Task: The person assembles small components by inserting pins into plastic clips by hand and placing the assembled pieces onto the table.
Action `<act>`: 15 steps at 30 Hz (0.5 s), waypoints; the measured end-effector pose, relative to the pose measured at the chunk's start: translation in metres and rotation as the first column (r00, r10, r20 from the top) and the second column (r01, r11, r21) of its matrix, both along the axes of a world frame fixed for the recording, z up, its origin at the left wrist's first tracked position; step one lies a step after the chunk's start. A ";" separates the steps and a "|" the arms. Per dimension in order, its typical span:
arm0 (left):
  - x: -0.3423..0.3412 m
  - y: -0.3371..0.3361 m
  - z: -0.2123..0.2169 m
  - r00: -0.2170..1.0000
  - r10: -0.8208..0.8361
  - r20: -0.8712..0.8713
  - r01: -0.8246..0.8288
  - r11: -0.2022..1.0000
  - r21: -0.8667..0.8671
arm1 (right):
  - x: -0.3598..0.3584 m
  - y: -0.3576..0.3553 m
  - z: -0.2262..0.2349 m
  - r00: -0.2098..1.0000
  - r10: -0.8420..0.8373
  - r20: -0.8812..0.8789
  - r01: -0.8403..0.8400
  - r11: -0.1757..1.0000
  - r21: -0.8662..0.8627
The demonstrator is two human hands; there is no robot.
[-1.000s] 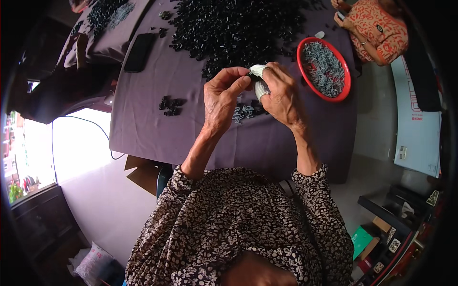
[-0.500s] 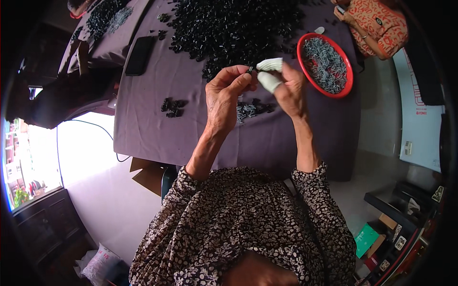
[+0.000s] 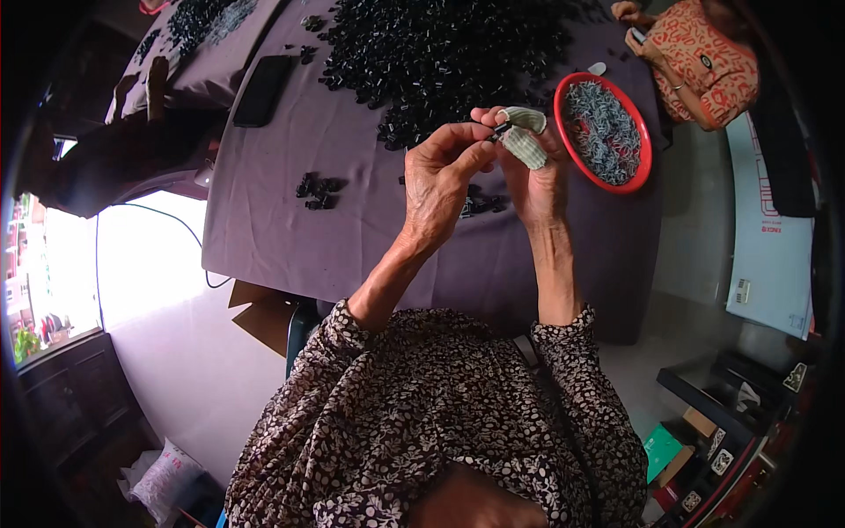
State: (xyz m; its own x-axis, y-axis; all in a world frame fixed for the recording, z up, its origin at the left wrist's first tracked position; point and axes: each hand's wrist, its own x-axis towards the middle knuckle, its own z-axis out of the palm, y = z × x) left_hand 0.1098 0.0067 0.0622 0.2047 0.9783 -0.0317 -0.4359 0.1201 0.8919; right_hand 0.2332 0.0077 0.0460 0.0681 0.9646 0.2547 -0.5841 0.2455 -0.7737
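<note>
My left hand [image 3: 438, 180] pinches a small black plastic piece [image 3: 501, 130] between thumb and forefinger. My right hand [image 3: 539, 180] meets it from the other side, with pale ribbed cloth covers [image 3: 525, 148] on its thumb and a finger. Those covered fingers close about the piece's other end. Behind my wrists lies a little heap of black pieces [image 3: 481, 202], partly hidden by my left hand. A large pile of similar black pieces [image 3: 440, 62] spreads beyond my hands. Right of them stands a red oval basin [image 3: 647, 163] holding many thin grey metal pins [image 3: 602, 132].
A purple-grey cloth [image 3: 290, 242] covers the table. On it are a dark phone [image 3: 261, 91] and a small cluster of black pieces [image 3: 319, 191], both at left. Another person in an orange patterned top [image 3: 700, 62] sits at the far right. A cardboard box [image 3: 262, 317] is below the table edge.
Both hands have come together around the black piece, a little further right in the view. My right fingers, apart from the left hand's tips before, now close on the piece.
</note>
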 end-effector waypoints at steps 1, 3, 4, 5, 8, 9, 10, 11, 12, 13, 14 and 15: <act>0.000 0.000 0.000 1.000 0.003 0.001 -0.003 1.000 -0.001 | 0.000 0.000 0.000 1.000 -0.013 0.024 0.013 1.000 -0.004; 0.001 0.000 -0.001 1.000 0.015 -0.008 -0.015 1.000 0.012 | 0.002 0.001 -0.001 0.999 -0.012 0.039 0.011 1.000 0.006; 0.001 0.000 -0.002 1.000 0.016 -0.008 -0.015 1.000 0.011 | 0.003 0.002 -0.001 0.998 -0.013 0.053 0.012 1.000 0.016; 0.001 0.000 -0.002 1.000 0.011 -0.009 -0.010 1.000 0.011 | 0.004 0.001 -0.002 0.998 -0.013 0.053 0.012 1.000 0.015; 0.000 0.001 -0.002 1.000 0.013 -0.026 -0.012 1.000 0.014 | 0.006 0.001 -0.003 0.999 -0.025 0.047 0.024 0.999 0.025; 0.000 0.001 -0.002 0.999 0.016 -0.040 -0.016 1.000 0.017 | 0.007 0.001 -0.002 0.996 -0.036 0.081 0.035 0.999 0.012; 0.000 0.001 -0.001 0.999 0.014 -0.040 -0.013 1.000 0.016 | 0.008 0.000 -0.001 0.992 -0.046 0.115 0.046 0.999 0.000; -0.001 0.001 0.000 0.998 0.017 -0.061 -0.015 0.999 0.028 | 0.009 0.000 -0.001 0.992 -0.048 0.114 0.048 0.999 -0.001; -0.001 0.001 -0.001 0.996 0.023 -0.083 -0.020 0.999 0.038 | 0.010 0.001 -0.002 0.985 -0.071 0.159 0.069 0.997 0.020; -0.001 0.001 -0.002 0.996 0.024 -0.086 -0.021 0.999 0.037 | 0.011 0.001 -0.002 0.975 -0.095 0.203 0.088 0.995 0.042; -0.002 0.001 -0.002 0.995 0.014 -0.098 -0.011 0.999 0.033 | 0.011 0.001 -0.003 0.975 -0.093 0.200 0.087 0.995 0.040; -0.002 0.001 -0.001 0.994 0.000 -0.107 0.003 1.000 0.031 | 0.013 -0.001 -0.002 0.965 -0.093 0.247 0.087 0.996 0.037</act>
